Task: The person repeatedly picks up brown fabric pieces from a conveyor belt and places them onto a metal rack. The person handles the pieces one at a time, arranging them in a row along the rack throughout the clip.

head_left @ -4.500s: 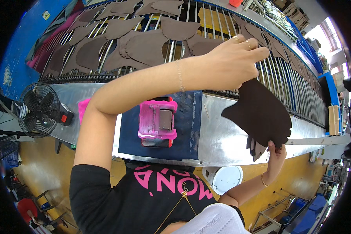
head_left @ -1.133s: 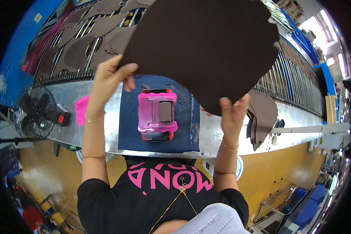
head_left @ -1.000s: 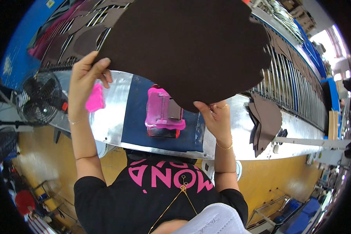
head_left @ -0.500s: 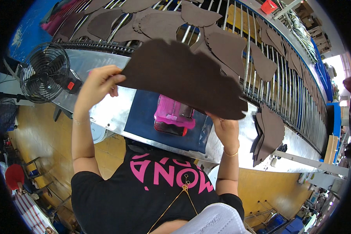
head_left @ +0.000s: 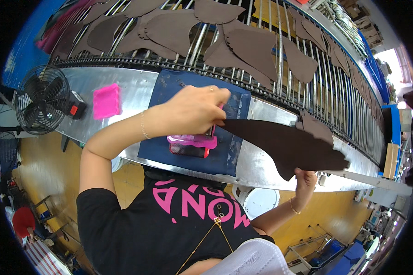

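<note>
Both hands hold a dark brown cut piece of flat sheet material [head_left: 280, 142] with a wavy edge, out over the right part of the metal table. My left hand [head_left: 195, 110] reaches across the blue mat and pinches the piece's left tip. At its lower right edge, the fingers of my right hand [head_left: 306, 183] are closed on it. Beneath my left hand, partly covered, a bright pink holder [head_left: 202, 141] lies on the mat with a black and red object [head_left: 188, 150] at its near side.
A pink square pad [head_left: 107, 101] lies left of the blue mat [head_left: 163, 158], near a black fan [head_left: 43, 101]. Behind the table runs a rack of metal rods [head_left: 330, 87] bearing several brown pieces [head_left: 254, 46]. More brown pieces [head_left: 314, 126] show behind the held one.
The brown piece has moved right, off the mat, with both hands on it. My left hand has crossed over the pink holder. The pink pad has come into view.
</note>
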The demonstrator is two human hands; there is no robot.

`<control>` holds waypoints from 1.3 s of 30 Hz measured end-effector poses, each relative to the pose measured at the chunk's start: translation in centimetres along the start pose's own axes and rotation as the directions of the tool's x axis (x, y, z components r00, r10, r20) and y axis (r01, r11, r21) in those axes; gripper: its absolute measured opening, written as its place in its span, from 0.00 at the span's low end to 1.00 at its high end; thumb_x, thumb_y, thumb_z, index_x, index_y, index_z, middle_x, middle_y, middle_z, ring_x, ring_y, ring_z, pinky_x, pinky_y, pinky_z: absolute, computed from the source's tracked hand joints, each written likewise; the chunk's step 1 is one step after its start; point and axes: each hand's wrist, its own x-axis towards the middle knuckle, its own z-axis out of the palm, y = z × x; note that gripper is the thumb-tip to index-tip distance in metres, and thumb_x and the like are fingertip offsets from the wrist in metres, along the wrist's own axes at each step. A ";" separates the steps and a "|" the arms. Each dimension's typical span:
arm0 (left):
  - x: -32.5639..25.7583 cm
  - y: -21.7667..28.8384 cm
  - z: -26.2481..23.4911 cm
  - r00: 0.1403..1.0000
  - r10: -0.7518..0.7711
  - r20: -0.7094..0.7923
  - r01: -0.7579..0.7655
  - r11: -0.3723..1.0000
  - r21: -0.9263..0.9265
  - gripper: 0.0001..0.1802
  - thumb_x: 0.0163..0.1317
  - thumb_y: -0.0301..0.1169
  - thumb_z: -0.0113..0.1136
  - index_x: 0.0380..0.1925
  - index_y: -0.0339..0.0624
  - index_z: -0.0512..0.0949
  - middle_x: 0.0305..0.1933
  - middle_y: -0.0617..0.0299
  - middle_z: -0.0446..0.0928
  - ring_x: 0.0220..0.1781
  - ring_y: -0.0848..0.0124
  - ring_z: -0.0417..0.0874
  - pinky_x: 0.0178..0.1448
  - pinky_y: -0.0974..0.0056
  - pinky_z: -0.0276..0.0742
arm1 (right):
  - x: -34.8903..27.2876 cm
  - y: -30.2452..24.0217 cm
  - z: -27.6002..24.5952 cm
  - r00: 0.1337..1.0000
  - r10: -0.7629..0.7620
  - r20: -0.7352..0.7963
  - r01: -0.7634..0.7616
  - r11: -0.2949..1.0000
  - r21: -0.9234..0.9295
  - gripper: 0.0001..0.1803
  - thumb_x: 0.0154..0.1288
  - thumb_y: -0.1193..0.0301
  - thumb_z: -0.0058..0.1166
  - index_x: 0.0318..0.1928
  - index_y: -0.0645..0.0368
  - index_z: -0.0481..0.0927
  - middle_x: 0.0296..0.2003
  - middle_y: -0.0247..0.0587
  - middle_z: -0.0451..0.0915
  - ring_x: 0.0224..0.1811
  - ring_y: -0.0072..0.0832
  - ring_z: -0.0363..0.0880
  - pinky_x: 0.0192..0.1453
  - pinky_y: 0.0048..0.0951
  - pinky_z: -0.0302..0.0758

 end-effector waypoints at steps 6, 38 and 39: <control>3.6 1.7 -1.4 0.986 0.079 -0.149 -0.082 0.996 -0.015 0.16 0.54 0.40 0.65 0.40 0.46 0.78 0.40 0.59 0.69 0.43 0.63 0.76 0.36 0.61 0.77 | 1.1 2.0 -3.8 0.941 0.141 -0.307 -0.012 0.922 0.386 0.06 0.63 0.81 0.55 0.41 0.62 0.78 0.30 0.34 0.78 0.33 0.19 0.76 0.30 0.14 0.71; -2.9 -2.2 -3.4 0.849 -0.476 -0.228 0.398 0.862 -0.314 0.28 0.54 0.30 0.68 0.57 0.44 0.74 0.43 0.64 0.68 0.24 0.79 0.61 0.28 0.74 0.63 | 15.0 9.0 3.5 0.776 0.367 -0.514 -0.099 0.875 0.474 0.14 0.65 0.59 0.59 0.34 0.57 0.75 0.18 0.35 0.77 0.17 0.17 0.73 0.18 0.18 0.68; -2.7 -2.3 -3.3 0.852 -0.471 -0.229 0.388 0.861 -0.328 0.28 0.54 0.29 0.68 0.57 0.44 0.74 0.43 0.64 0.68 0.24 0.79 0.61 0.27 0.74 0.62 | 12.9 10.7 1.2 0.707 0.293 -0.644 -0.127 0.948 0.292 0.15 0.64 0.60 0.59 0.36 0.59 0.76 0.20 0.37 0.78 0.19 0.20 0.75 0.23 0.20 0.71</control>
